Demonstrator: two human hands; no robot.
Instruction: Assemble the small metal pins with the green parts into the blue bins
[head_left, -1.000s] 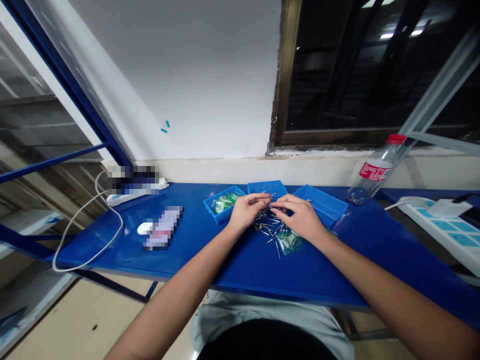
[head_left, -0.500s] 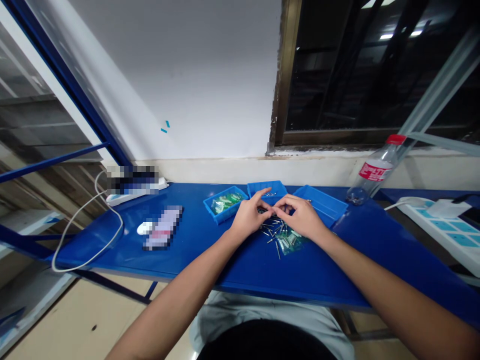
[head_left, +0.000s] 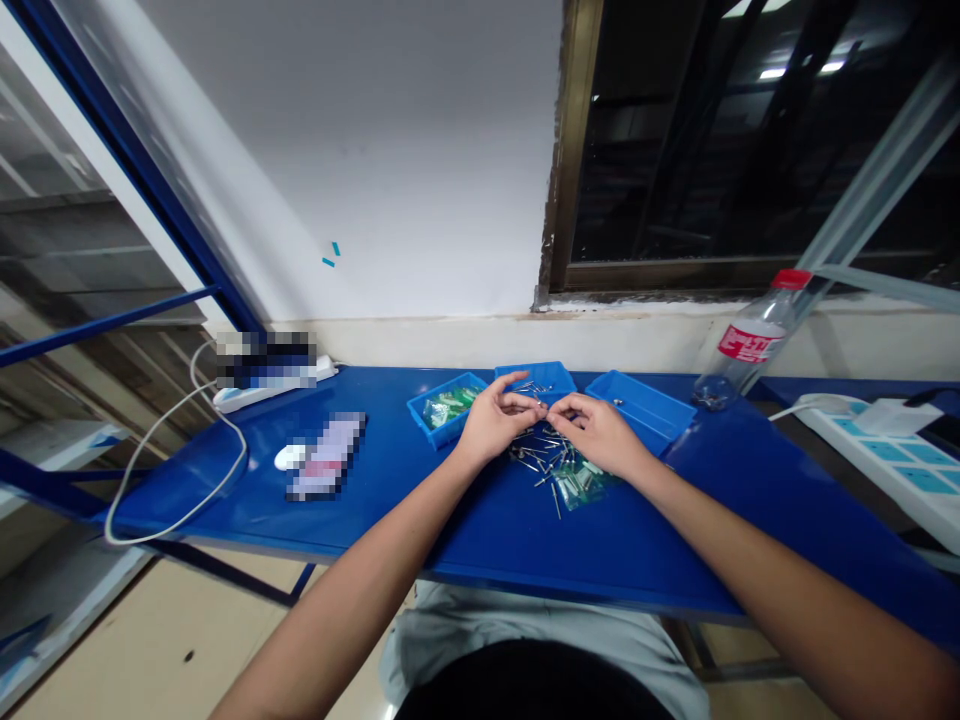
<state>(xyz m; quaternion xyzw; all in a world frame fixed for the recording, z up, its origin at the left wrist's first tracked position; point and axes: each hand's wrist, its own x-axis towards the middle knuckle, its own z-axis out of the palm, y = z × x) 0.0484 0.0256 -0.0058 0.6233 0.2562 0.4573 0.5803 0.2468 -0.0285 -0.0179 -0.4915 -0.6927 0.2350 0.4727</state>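
My left hand (head_left: 495,422) and my right hand (head_left: 596,432) meet over a loose pile of small metal screws (head_left: 541,458) on the blue table (head_left: 420,500). Both pinch a small metal part (head_left: 546,409) between their fingertips, just above the pile. Clear green-tinted pieces (head_left: 579,484) lie beside the screws, under my right wrist. Three small blue trays stand behind the hands: the left tray (head_left: 442,408) holds green pieces, the middle tray (head_left: 534,377) holds a few screws, the right tray (head_left: 643,406) looks nearly bare.
A plastic bottle with a red cap (head_left: 742,350) leans at the back right. A white power strip (head_left: 892,455) lies at the far right. A white cable (head_left: 176,470), a white oval object (head_left: 289,456) and blurred items sit at the left.
My hands dipped toward the screw pile half a second ago and have lifted slightly again, fingertips still together. Nothing else has moved.
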